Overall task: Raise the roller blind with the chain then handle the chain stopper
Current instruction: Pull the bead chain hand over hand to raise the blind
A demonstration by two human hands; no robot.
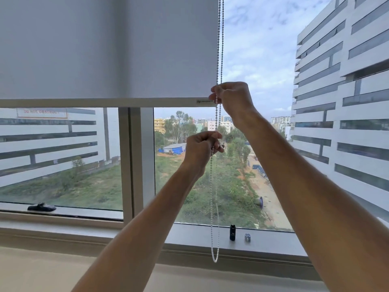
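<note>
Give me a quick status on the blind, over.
Right hand grips the chain high, left hand grips it lower. Blind about halfway up. Nothing blocking; two small parts sit on the sill.

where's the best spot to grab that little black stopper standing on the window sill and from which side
Pinch the black stopper around its middle, coming down from above and the room side. It stands upright on the sill, narrow and tall, so a sideways knock would likely tip it. The glass blocks the far side, and the hanging chain lies just to its left.

R hand (232,98) above L hand (201,148)
</note>
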